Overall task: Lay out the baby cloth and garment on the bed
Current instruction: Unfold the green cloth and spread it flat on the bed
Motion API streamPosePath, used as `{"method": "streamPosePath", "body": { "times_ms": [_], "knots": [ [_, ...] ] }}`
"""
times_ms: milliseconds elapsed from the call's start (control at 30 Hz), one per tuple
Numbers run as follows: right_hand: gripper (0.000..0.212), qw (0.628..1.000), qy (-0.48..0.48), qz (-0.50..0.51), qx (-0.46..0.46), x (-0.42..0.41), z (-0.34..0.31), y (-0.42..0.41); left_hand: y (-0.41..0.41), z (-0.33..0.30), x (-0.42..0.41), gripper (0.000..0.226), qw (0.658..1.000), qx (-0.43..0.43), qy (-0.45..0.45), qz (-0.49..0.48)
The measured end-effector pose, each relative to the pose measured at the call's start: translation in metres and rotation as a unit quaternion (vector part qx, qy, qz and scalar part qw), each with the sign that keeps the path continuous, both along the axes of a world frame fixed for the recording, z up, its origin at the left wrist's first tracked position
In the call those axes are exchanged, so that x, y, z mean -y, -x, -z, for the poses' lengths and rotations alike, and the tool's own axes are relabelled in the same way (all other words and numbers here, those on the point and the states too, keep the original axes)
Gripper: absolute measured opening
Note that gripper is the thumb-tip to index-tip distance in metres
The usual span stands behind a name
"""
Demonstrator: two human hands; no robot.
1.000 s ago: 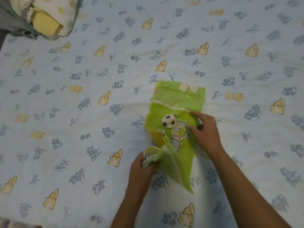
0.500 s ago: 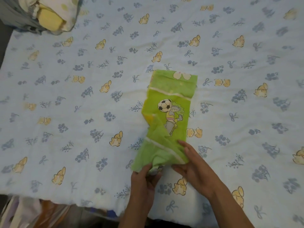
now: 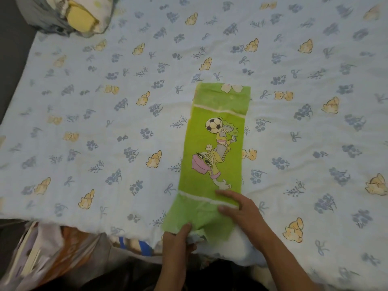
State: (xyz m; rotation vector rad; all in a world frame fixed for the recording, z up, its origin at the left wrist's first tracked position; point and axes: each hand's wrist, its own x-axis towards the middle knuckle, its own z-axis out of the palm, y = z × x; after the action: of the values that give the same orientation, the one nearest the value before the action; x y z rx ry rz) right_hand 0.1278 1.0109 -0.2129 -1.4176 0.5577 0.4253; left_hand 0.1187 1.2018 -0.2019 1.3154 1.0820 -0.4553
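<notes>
A green baby cloth (image 3: 214, 156) with a football cartoon print lies stretched out lengthwise on the bed (image 3: 105, 122), its near end at the bed's front edge. My left hand (image 3: 178, 240) pinches the cloth's near left corner at the edge. My right hand (image 3: 239, 208) rests flat on the cloth's near right part, fingers straight. No separate garment shows near the cloth.
A pile of folded clothes, yellow and white among grey, (image 3: 71, 15) sits at the bed's far left corner. Bags and fabric (image 3: 52, 253) lie on the floor below the front edge at the left. The sheet carries a blue flower and yellow animal print.
The cloth has gone from bunched and half folded to fully stretched flat. Both hands pulled its near end back to the bed's front edge.
</notes>
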Motion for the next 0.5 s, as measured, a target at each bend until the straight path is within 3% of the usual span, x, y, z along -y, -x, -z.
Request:
{"method": "streamPosePath", "body": {
  "times_ms": [67, 200, 333, 433, 500],
  "knots": [
    [0.038, 0.997, 0.067, 0.028, -0.01, -0.002, 0.003, 0.004, -0.008, 0.004, -0.005, 0.035, 0.995, 0.03, -0.071, 0.064],
    [0.061, 0.996, 0.08, 0.004, -0.023, -0.001, 0.011, 0.022, -0.016, 0.012, -0.017, 0.026, 0.976, 0.046, -0.129, 0.17],
    [0.07, 0.989, 0.143, -0.021, -0.033, -0.001, 0.017, 0.04, 0.004, 0.024, -0.022, 0.03, 0.962, 0.03, -0.152, 0.223],
    [0.071, 0.987, 0.156, -0.02, -0.032, -0.002, 0.02, 0.048, 0.015, 0.027, -0.025, 0.012, 0.946, 0.047, -0.163, 0.276],
    [0.07, 0.984, 0.173, -0.034, -0.029, -0.001, 0.021, 0.052, 0.019, 0.026, -0.026, 0.013, 0.937, 0.043, -0.167, 0.303]
  ]
}}
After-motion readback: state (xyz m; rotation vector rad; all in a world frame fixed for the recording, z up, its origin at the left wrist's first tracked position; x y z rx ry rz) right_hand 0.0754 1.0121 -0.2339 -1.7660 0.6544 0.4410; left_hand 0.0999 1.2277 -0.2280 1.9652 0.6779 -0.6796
